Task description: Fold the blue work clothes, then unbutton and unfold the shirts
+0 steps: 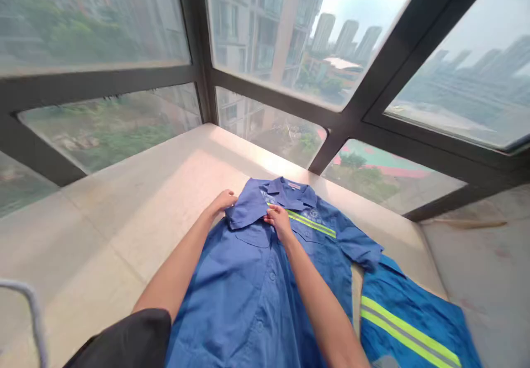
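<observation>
Two bare hands work a blue cotton work shirt (248,279) spread on a pale stone window ledge (124,213) beneath dark-framed glass: left hand (223,200) pinching the collar's edge, right hand (280,221) fingers pressed together on the placket.

High-rise flat: bay window (290,69), towers outside

We see our two bare forearms, with our left hand (223,200) and right hand (280,221) ungloved, and a short black sleeve (128,337) on the left arm.
</observation>
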{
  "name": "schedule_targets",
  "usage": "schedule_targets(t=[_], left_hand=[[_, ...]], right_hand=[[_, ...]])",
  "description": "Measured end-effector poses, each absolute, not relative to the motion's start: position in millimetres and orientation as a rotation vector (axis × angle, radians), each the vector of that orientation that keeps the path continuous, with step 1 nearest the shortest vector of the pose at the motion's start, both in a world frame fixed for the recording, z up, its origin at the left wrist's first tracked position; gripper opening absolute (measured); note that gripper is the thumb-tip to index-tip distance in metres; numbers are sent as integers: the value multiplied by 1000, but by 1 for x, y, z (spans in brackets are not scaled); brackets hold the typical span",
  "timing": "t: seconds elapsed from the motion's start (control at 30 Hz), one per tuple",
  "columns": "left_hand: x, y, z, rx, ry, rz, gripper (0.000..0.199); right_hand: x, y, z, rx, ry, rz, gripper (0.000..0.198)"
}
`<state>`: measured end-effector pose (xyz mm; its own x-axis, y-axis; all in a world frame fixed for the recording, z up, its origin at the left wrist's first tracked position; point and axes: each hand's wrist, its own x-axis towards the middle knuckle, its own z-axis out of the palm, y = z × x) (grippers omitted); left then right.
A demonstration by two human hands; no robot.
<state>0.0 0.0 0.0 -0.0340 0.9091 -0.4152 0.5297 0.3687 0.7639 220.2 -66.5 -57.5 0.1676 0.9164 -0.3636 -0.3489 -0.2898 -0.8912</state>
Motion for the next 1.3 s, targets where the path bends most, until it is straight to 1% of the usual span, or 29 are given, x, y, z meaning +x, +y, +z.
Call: schedule_targets(t=[0.27, 0.47, 0.57, 0.77, 0.87, 0.97, 1.1, 1.2, 1.3], left_hand=[[-6, -68, -10, 1388, 1638, 579, 45], [-14, -71, -17, 1414, 1771, 652, 28], [-17, -69, -19, 1382, 1749, 665, 22], [-26, -76, -19, 1342, 1594, 642, 32], [-28, -75, -23, 1338, 1693, 631, 25], [-29, -70, -27, 1358, 1813, 623, 26], [-33, -68, -29, 1403, 1854, 574, 19], [-39, -71, -28, 1425, 1892, 538, 22], [-44, -75, -26, 1453, 1981, 517, 18]], right_hand=[[225, -75, -51, -1220, -556, 1366, 19], [225, -74, -53, -1218, -557, 1344, 19], [225, -73, -54, -1224, -581, 1333, 19], [227, -72, -59, -1244, -638, 1273, 23], [227, -73, -62, -1276, -679, 1253, 24], [226, -75, -63, -1298, -717, 1251, 25], [228, -76, -62, -1289, -715, 1243, 24], [230, -75, -62, -1278, -682, 1232, 23], [231, -73, -62, -1279, -665, 1225, 22]])
